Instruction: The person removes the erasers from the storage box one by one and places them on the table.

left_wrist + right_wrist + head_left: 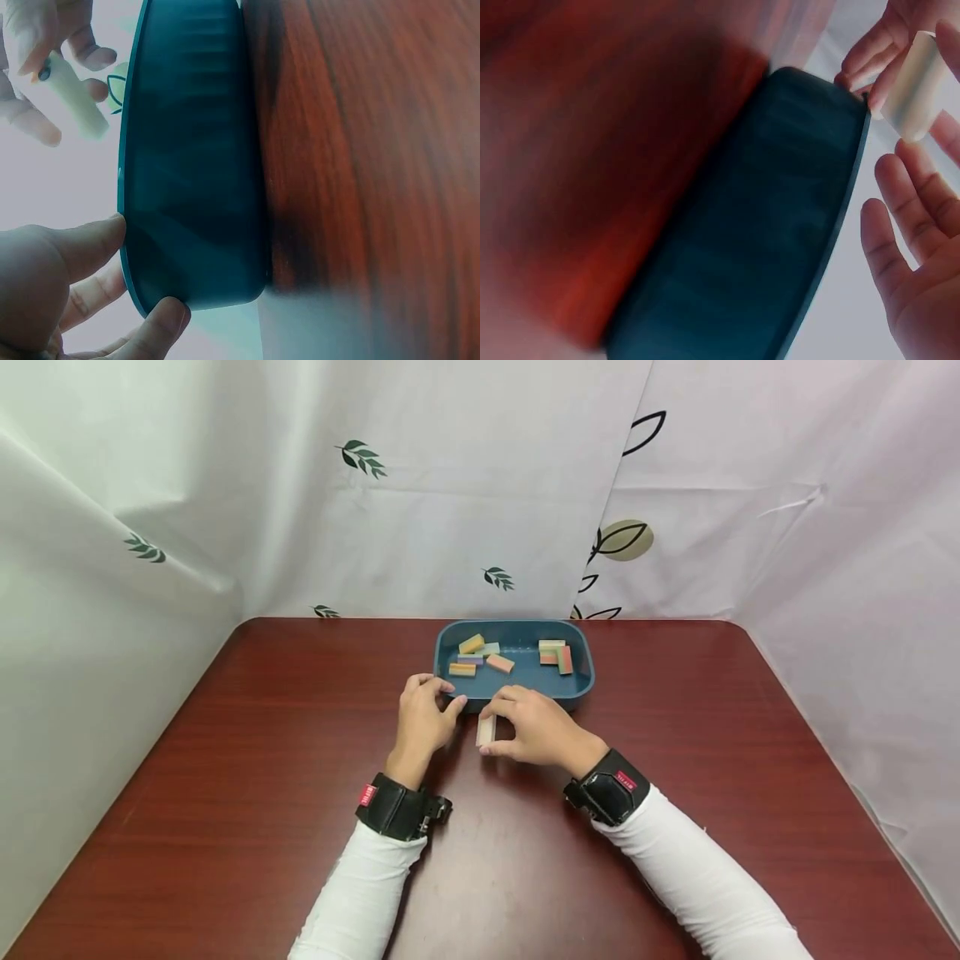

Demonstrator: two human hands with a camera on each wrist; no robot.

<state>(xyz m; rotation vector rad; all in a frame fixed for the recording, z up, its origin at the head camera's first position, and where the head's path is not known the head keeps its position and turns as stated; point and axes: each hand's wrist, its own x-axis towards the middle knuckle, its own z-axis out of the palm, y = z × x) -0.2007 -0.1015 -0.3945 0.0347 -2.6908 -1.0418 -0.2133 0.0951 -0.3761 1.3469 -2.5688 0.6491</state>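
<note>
My right hand [532,727] pinches a small pale cream block [486,731] between thumb and fingers, just in front of the tub's near side. In the right wrist view the held block [915,86] shows a smooth long face, with its upper end by the thumb. My left hand [423,714] holds the near left corner of a dark blue plastic tub [525,697]. The left wrist view has the thumb at the tub's rim and a fingertip [171,311] against its outer corner. Inside the tub, several two-tone blocks lie in a loose group on the left.
An orange-and-green block [565,660] lies against paler blocks at the tub's right end. The tub stands near the back edge of a reddish-brown wooden table [262,777]. White cloth [450,527] with leaf prints hangs behind the table, and more cloth hangs at both sides.
</note>
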